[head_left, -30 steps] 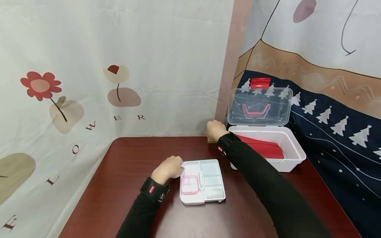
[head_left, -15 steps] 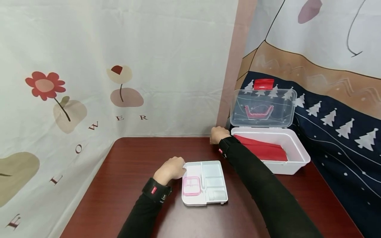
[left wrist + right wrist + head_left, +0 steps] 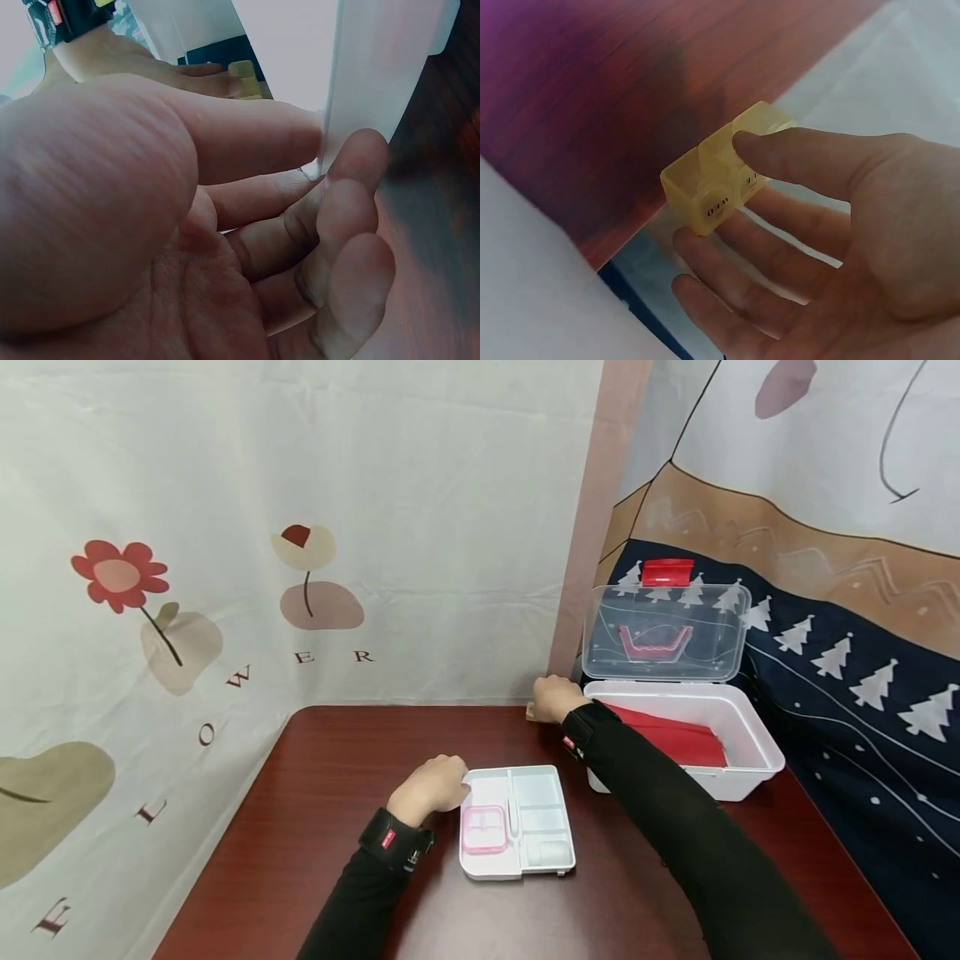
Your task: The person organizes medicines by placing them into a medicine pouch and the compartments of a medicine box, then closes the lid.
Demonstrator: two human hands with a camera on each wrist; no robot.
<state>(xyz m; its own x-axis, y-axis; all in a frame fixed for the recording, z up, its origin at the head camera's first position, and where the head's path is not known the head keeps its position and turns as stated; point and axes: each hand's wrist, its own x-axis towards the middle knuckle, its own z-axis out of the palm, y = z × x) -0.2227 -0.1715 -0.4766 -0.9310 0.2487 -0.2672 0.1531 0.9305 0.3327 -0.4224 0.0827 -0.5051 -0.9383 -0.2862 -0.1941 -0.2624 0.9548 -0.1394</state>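
Observation:
My left hand [image 3: 431,789] pinches the left edge of a white divided pill case [image 3: 491,785] lying on the table. In the left wrist view, thumb and index finger meet at the corner of the white case [image 3: 367,82], and the other fingers are curled. At the table's far edge, beside the white box, my right hand [image 3: 558,699] holds a translucent yellow pill organizer [image 3: 705,176] with joined compartments. The right thumb presses on its top, with fingers underneath. Dark letters mark its side, one group reading WED. A small pink divided compartment [image 3: 483,829] sits within the case's left half.
A white storage box [image 3: 738,727] stands at the right, its clear lid [image 3: 667,610] raised behind it. Red material [image 3: 667,735] lies inside. The table [image 3: 360,743] is dark red wood, with a printed curtain [image 3: 450,527] hanging behind it.
The head view has shifted slightly, so everything appears a little further right. My right hand has lowered slightly at the table's far edge. My left hand keeps its pinch on the pill case.

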